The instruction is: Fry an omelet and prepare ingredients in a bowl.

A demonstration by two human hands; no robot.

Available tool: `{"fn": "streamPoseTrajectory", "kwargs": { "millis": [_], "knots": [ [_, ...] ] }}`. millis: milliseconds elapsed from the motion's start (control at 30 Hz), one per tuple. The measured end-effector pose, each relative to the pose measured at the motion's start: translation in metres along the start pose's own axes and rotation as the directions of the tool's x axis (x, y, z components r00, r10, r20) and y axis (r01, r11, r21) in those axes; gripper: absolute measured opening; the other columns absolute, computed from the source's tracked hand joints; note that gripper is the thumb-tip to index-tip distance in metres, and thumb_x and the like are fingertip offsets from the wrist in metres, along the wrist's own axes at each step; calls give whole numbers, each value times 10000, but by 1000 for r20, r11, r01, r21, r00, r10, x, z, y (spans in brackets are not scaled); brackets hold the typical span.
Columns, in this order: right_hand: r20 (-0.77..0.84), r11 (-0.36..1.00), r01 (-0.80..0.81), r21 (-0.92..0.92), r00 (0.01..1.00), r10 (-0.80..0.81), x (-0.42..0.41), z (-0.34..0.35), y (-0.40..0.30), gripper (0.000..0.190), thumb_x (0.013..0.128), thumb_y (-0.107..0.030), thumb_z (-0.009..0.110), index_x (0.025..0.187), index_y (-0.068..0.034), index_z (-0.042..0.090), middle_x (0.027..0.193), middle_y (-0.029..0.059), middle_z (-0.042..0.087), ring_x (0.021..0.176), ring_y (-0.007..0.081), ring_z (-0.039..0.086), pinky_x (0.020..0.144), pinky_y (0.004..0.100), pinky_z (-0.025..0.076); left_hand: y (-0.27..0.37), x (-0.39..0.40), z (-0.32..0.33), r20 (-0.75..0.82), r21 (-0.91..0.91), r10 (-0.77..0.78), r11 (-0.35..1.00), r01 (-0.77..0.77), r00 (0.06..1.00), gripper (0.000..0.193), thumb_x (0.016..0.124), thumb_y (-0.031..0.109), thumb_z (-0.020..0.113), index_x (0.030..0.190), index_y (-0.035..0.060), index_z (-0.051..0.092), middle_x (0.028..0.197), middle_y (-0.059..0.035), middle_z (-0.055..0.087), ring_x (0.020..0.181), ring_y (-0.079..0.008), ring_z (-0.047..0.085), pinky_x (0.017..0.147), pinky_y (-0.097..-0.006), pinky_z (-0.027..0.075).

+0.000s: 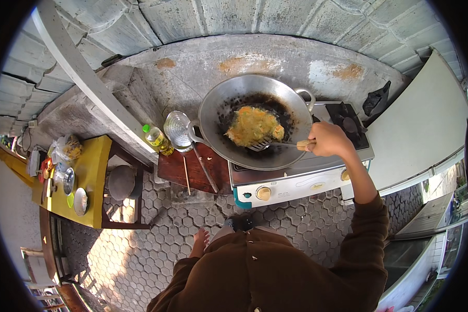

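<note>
My right hand (327, 139) is closed round the wooden handle of a slotted metal spatula (262, 145). The spatula's head rests in a large metal wok (214, 105), at the lower edge of a golden-brown mass of fried food (253, 124). Part of the head is hidden by the food. Dark oil or residue surrounds the food. The wok stands on the left side of a gas stove (296, 187). My left hand (201, 236) hangs low beside my body, away from the stove, with its fingers apart and nothing seen in it.
Left of the wok, a perforated metal skimmer (177, 126), a wooden stick (187, 175) and an oil bottle (158, 139) are on or by a small red-brown table (171, 167). A yellow table (93, 187) with bowls and bags stands farther left. An unused burner (349, 124) is at right.
</note>
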State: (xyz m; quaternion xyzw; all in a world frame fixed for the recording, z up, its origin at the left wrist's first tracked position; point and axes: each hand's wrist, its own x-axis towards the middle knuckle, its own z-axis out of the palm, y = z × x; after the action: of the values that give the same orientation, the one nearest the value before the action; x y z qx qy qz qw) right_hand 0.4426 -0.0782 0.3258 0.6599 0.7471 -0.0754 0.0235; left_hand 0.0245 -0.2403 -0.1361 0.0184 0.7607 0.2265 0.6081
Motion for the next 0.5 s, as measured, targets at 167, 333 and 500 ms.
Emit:
{"fn": "streamPoseTrajectory", "kwargs": {
  "millis": [167, 333, 500],
  "knots": [
    [14, 992, -46, 115, 999, 45, -6, 19, -6, 191, 641, -198, 668, 706, -22, 632, 641, 169, 575, 629, 313, 572, 557, 362, 442, 5, -6, 0, 4, 5, -2, 1000, 2, 1000, 351, 788, 309, 466, 1058, 91, 512, 928, -36, 603, 736, -160, 567, 543, -302, 401],
    [61, 955, -99, 279, 995, 85, -17, 30, -12, 193, 662, -203, 658, 717, -20, 630, 643, 168, 574, 631, 311, 571, 562, 356, 437, 11, -11, 4, 27, 26, 3, 1000, -4, 1000, 287, 782, 276, 467, 991, 91, 531, 903, -33, 604, 709, -148, 559, 509, -284, 395],
    [-43, 976, -42, 214, 998, 52, -13, 40, -34, 200, 696, -210, 621, 734, -14, 629, 680, 164, 582, 673, 315, 578, 606, 374, 456, 13, -10, 7, 34, 36, 5, 999, -6, 999, 257, 768, 273, 481, 938, 91, 542, 886, -27, 604, 709, -148, 555, 514, -281, 395]
  ]
}}
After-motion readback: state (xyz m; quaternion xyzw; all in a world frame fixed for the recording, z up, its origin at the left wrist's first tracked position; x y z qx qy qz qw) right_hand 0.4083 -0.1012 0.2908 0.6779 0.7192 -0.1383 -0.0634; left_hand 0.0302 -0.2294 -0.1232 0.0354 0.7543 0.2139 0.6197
